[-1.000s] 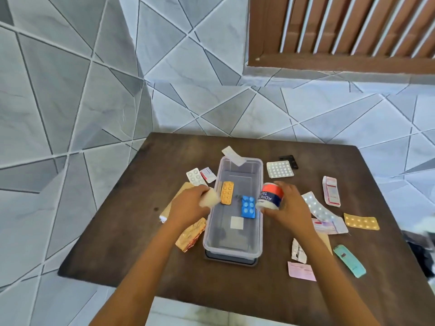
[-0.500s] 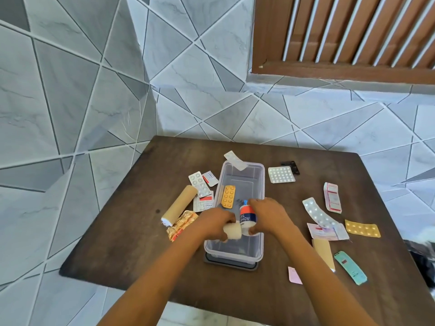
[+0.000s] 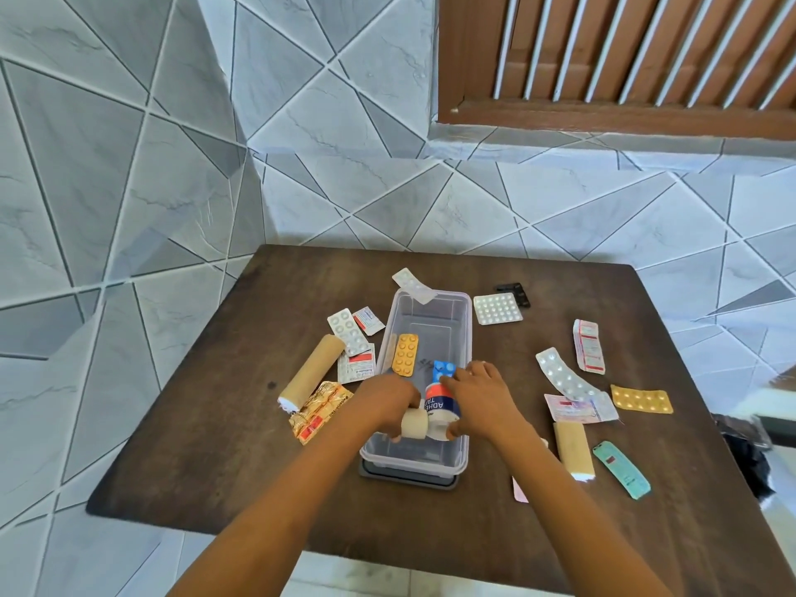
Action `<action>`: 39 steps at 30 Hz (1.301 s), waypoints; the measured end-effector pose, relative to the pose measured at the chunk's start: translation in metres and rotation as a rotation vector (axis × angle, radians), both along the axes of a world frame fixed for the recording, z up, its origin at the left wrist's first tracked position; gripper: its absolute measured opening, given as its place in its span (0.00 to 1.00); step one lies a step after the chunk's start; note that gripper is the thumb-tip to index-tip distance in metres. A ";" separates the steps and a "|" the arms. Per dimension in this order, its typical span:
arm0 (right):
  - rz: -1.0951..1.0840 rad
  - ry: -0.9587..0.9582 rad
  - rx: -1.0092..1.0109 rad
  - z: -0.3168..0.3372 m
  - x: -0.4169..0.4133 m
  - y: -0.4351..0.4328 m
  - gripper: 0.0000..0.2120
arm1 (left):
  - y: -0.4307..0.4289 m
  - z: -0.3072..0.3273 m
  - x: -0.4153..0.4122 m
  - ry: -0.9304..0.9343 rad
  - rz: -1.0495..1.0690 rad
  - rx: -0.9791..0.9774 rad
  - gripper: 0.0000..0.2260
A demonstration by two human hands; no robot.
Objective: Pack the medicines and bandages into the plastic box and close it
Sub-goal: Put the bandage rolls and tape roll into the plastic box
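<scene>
A clear plastic box (image 3: 430, 308) stands open on its grey lid (image 3: 409, 478) in the middle of the brown table (image 3: 224, 424). Inside lie an orange blister pack (image 3: 405, 354) and a blue blister pack (image 3: 443, 371). My left hand (image 3: 383, 402) is shut on a small cream tape roll (image 3: 414, 423) inside the box's near end. Beside it, my right hand (image 3: 478, 398) grips a white, red and blue adhesive tape roll (image 3: 441, 409). A white blister strip (image 3: 414, 285) rests on the box's far rim.
Left of the box lie a tan bandage roll (image 3: 312, 372), a gold foil pack (image 3: 321, 409) and white blister packs (image 3: 349, 331). To the right are a white pill sheet (image 3: 497, 308), strips, an orange blister (image 3: 642, 399), another tan roll (image 3: 573, 450) and a teal strip (image 3: 620, 469).
Both hands have come together from the box's sides and gone down into its near end with their tape rolls. The view has shifted slightly.
</scene>
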State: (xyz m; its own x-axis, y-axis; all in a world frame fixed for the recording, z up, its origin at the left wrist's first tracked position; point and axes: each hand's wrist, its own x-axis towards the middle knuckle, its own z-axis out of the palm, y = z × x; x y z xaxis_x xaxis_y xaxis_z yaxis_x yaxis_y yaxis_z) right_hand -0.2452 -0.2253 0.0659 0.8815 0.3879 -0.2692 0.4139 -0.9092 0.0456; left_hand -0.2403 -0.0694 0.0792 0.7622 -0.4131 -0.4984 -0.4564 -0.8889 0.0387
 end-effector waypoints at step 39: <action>-0.068 0.126 0.128 -0.028 -0.048 -0.004 0.48 | -0.007 -0.024 -0.008 -0.066 0.187 0.004 0.22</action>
State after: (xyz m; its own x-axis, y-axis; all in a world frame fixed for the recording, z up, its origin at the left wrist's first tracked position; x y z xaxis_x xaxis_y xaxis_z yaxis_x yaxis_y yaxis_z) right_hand -0.2932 -0.2296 0.0383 0.8693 0.3668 -0.3315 0.3466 -0.9303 -0.1205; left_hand -0.2488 -0.0768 0.0547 0.8566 -0.2599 -0.4458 -0.2852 -0.9584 0.0107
